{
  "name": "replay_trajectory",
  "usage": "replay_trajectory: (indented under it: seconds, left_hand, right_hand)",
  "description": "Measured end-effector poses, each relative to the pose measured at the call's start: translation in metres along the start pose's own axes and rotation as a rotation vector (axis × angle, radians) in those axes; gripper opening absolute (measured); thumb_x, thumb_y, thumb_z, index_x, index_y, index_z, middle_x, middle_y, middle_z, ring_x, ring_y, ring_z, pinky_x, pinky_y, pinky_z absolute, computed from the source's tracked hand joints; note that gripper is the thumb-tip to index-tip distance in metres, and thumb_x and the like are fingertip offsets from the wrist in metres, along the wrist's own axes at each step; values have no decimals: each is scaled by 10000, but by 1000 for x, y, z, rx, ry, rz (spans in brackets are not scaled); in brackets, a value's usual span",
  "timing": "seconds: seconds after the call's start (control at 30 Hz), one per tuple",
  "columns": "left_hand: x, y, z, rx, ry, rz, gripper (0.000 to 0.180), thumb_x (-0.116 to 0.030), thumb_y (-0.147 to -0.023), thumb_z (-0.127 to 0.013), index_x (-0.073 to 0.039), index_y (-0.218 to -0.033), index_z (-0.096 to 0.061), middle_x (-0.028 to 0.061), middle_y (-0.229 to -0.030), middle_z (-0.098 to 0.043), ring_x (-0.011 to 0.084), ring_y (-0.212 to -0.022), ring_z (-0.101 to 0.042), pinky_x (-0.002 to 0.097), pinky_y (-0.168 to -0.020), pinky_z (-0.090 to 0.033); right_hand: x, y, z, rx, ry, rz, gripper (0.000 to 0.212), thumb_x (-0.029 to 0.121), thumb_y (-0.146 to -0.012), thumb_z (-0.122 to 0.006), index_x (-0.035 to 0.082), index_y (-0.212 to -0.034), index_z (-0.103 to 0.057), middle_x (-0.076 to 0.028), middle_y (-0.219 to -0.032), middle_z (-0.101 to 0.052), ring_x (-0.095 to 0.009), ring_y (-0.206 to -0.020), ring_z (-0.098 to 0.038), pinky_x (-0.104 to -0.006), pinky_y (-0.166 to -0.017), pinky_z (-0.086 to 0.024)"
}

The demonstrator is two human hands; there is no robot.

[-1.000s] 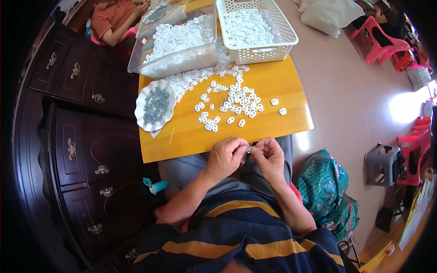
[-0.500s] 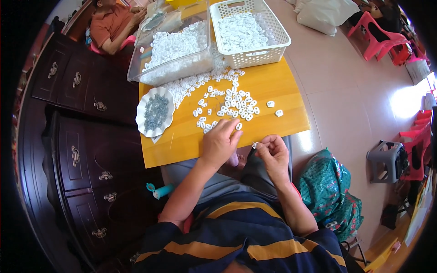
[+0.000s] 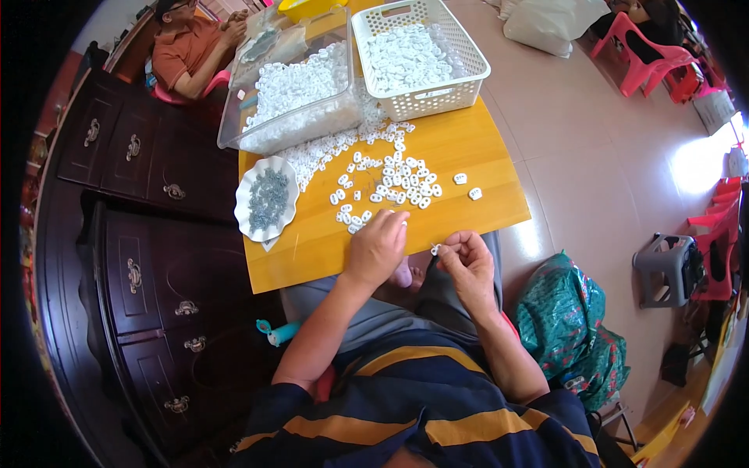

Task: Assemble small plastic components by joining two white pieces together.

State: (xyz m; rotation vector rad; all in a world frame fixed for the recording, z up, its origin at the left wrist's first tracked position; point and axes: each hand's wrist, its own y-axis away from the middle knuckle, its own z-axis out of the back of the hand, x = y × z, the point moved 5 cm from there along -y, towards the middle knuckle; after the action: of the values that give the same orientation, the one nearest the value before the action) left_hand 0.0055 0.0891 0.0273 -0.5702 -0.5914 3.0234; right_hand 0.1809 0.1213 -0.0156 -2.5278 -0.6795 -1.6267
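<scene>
two hands work at the near edge of a yellow wooden table [image 3: 468, 168]: the left hand [image 3: 376, 249] lies palm-down with its fingertips curled on the nearest of the loose white pieces [image 3: 388, 183] scattered across the board — whether it has one pinched yet i cannot tell — while the right hand [image 3: 466, 264] hovers just off the table edge, thumb and forefinger closed on a single small white piece [image 3: 436, 249]. these bits look like light, hard moulded plastic, smooth enough to skid or flick away, so a fingertip pinch across the short sides seems the surest hold; they are likely too stiff to bend and too small for a full grasp. at the far end a clear plastic tub [image 3: 292, 97] is heaped with the same white pieces, and just beside it a white perforated basket [image 3: 421, 54] holds another layer of them. to the left a scalloped white dish [image 3: 267, 199] carries a mound of tiny grey metal parts, well apart from both hands.
</scene>
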Motion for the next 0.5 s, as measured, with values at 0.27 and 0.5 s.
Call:
replay_trajectory:
  seconds: [0.27, 0.5]
  left_hand:
    - [7, 15, -7, 123, 1204, 642, 165, -110, -1069, -564, -21, -1184, -642, -46, -811, -574, 17, -648, -491, 178, -579, -422]
    - [-8, 26, -11, 165, 1282, 664, 170, -106, -1073, -544, -34, -1174, -660, -42, -731, -537, 24, -619, -480, 186, -562, -413]
  right_hand:
    - [2, 0, 0, 2, -17, -35, 88, -19, -1003, -638, -3, -1062, -574, -19, -874, -642, -85, -751, -638, -230, -694, -530]
    - [-1, 1, 2, 0, -44, -62, 85, 5, -1005, -644, 6, -1062, -582, -23, -869, -655, -91, -742, -639, -232, -690, -530]
